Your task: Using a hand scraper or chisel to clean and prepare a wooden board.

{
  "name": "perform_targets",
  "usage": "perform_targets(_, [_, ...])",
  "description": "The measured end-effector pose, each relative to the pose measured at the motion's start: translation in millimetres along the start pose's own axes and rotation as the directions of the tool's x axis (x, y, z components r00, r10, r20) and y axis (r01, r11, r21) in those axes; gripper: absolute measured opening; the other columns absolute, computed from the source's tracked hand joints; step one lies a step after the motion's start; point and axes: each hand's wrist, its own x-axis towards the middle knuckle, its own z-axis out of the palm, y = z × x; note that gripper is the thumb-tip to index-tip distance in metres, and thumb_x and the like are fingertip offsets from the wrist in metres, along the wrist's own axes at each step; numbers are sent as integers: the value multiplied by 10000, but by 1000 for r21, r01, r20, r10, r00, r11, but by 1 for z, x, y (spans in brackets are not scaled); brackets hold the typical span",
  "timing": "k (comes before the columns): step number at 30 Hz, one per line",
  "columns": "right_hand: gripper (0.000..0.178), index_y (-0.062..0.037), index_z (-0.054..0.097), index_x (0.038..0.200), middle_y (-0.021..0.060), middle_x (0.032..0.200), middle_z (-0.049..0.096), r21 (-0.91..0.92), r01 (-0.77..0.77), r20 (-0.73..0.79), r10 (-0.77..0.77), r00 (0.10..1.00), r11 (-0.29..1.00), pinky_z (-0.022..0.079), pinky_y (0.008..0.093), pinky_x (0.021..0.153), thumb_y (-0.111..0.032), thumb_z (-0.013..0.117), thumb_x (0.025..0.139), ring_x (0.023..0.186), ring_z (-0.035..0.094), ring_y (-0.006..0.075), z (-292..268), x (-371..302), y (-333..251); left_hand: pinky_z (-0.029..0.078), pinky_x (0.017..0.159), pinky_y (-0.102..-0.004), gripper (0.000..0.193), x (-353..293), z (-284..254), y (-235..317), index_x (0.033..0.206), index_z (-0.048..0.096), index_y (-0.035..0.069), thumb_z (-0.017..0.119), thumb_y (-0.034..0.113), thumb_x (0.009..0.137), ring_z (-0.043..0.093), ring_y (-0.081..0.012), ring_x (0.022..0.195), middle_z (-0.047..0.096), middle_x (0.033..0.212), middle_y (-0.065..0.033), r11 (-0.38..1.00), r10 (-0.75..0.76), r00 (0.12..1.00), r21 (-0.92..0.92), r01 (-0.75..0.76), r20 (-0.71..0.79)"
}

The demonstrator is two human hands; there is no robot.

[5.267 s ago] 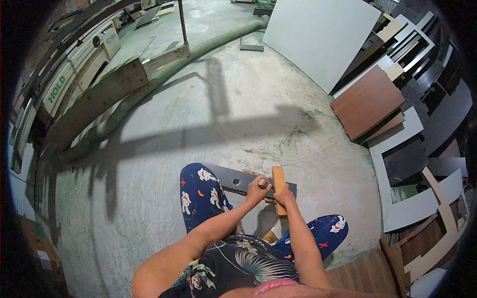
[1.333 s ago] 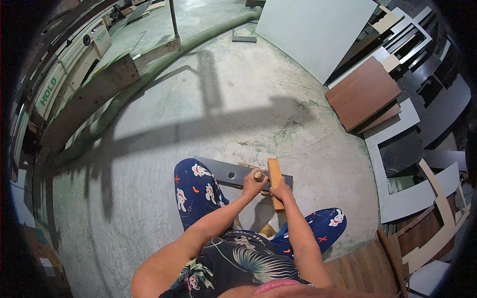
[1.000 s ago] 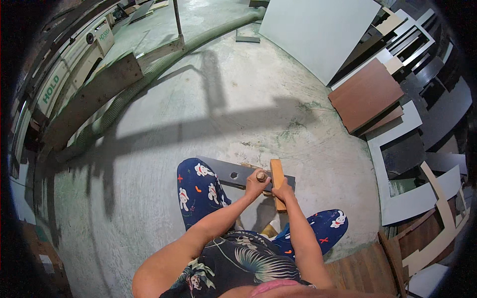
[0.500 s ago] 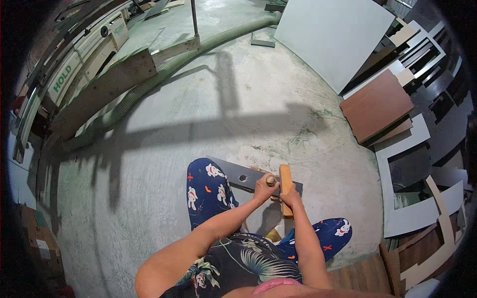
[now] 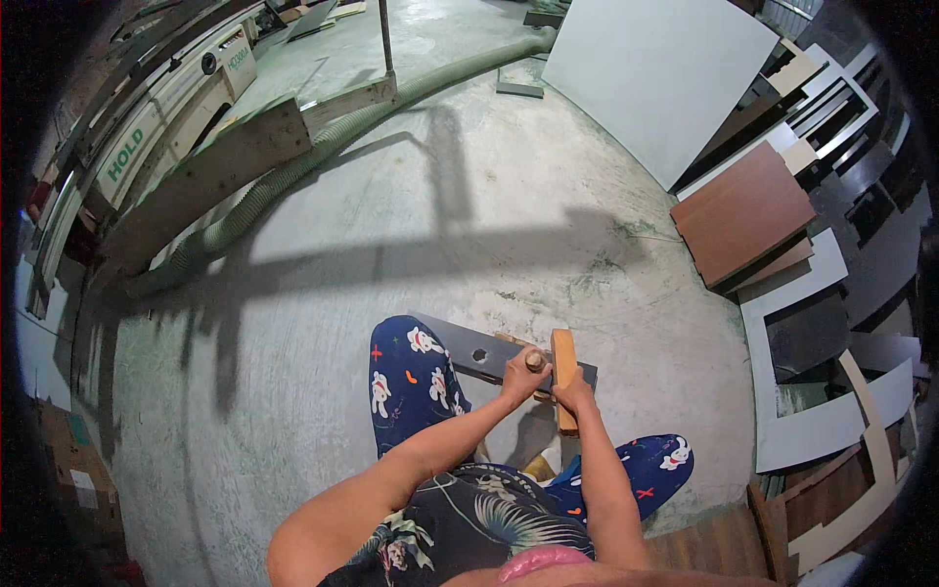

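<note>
My left hand is closed around a wooden-handled tool, its round end showing above my fist and its lower part hidden. In my right hand is a long yellow-brown wooden block, its length pointing away from me and right beside the handle. Both hands are over the right part of a dark grey board that lies across in front of me. A round hole goes through the board left of my hands.
My bent knees in blue patterned trousers flank the work. A ribbed hose and a beam run along the left, by a machine. At right stand a large white panel, brown boards and a white frame.
Hardly anything differs. The whole view has shifted slightly, and both hands keep their holds on the tool and the wooden block.
</note>
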Motion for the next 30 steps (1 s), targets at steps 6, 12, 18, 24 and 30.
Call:
perform_targets(6, [958,-22,147,1482,301,1247,549,14,-20,8,20,1000,1000,457,435,980,-315,665,732,1149,560,402,-1,-1,0,528,700,-340,286,0,3,0,947,599,29,735,170,739,666,-205,743,670,804,-121,999,51,998,5,-51,-47])
perform_targets(12, [886,-18,195,1434,309,1221,561,8,-10,-1,10,1000,1000,469,437,961,-310,660,739,1129,570,412,-1,-5,-3,526,688,-341,274,-1,1,1,930,591,33,736,164,736,664,-206,733,665,787,-114,1000,30,999,0,-30,-45])
perform_targets(18, [800,-16,297,1334,334,1173,568,68,24,-35,-21,999,997,457,462,959,-339,681,710,1122,555,447,0,-2,0,521,674,-336,265,2,1,2,930,592,39,737,157,743,650,-190,715,658,777,-113,999,39,999,11,-38,-17])
perform_targets(24, [793,-22,306,1330,328,1172,571,86,28,-48,-24,999,996,456,460,959,-334,687,709,1123,553,448,-2,3,0,522,676,-335,280,7,4,2,936,600,40,746,169,735,651,-190,720,655,781,-120,998,54,998,11,-54,-36])
perform_targets(30, [750,-27,341,1308,316,1166,581,74,-3,-58,7,998,997,458,462,951,-332,680,714,1108,563,444,-4,-11,-5,523,706,-339,278,-3,1,10,941,601,43,747,159,735,665,-213,772,661,824,-121,1000,-19,1000,17,19,-10])
